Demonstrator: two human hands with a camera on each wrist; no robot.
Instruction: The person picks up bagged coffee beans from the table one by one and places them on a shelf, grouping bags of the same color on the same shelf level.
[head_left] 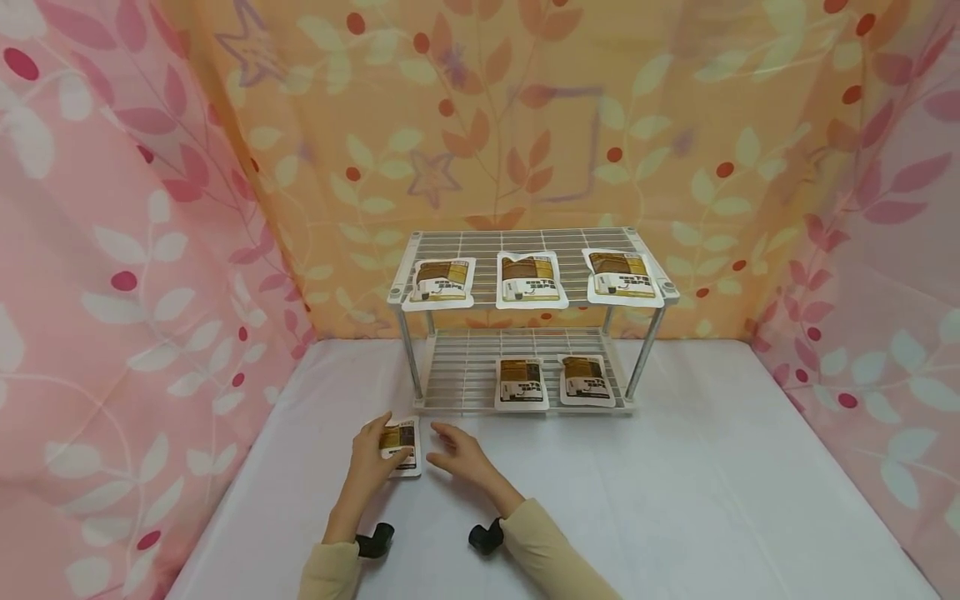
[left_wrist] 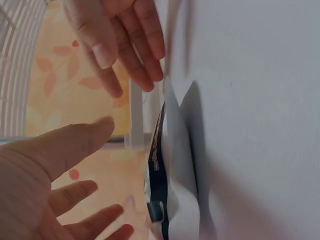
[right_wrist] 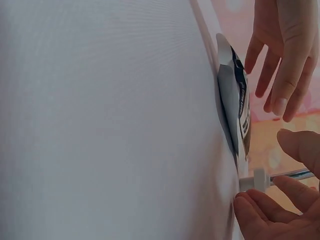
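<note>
A white-edged food pouch with a brown and yellow print [head_left: 407,435] lies flat on the white table, left of the rack's front corner. My left hand [head_left: 367,458] hovers over its left side, thumb and fingers spread. In the left wrist view a gap shows between that hand [left_wrist: 30,180] and the pouch [left_wrist: 182,185]. My right hand [head_left: 467,460] is just right of the pouch, fingers loosely bent and holding nothing. The right wrist view has the pouch [right_wrist: 232,95] between the two hands, seen edge-on.
A white two-tier wire rack [head_left: 468,342] stands behind the hands. Three similar pouches, the middle one [head_left: 531,282] among them, lie along its top shelf. Two more, a left one [head_left: 521,385] and a right one [head_left: 587,382], rest on the lower shelf. Patterned curtains [head_left: 360,275] enclose the table [head_left: 712,483].
</note>
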